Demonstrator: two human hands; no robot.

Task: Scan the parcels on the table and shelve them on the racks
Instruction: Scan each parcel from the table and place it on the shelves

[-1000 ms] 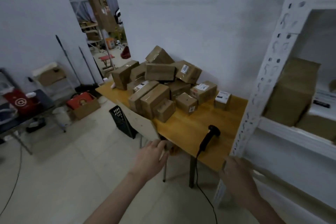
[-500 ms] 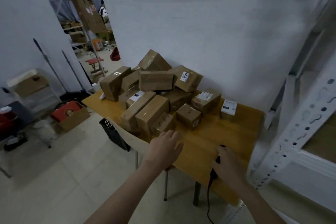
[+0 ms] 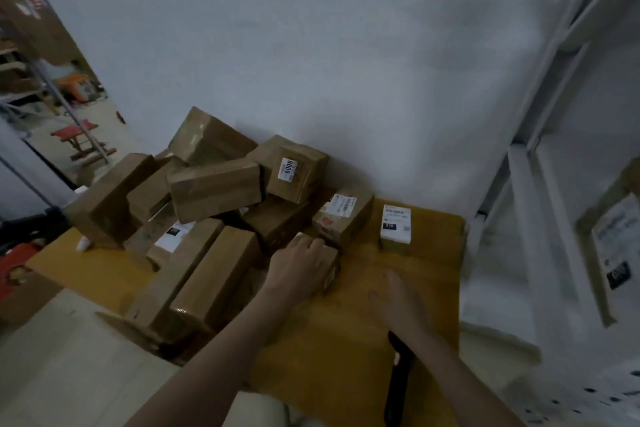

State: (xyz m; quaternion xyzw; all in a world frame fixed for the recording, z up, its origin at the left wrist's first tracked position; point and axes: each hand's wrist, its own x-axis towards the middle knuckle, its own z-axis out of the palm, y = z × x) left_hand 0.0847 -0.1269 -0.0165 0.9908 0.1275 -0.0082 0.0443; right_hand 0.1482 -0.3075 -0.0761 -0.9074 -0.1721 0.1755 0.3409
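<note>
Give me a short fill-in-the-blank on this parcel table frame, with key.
1. The left hand rests on a small ____ parcel at the edge of the pile.
2. The parcel leaning against the wall carries a label reading ____.
3. The black scanner lies on the table under the ____ forearm.
4. The right hand hovers over the table, holding ____.

Missing words: brown; 6008; right; nothing
</note>
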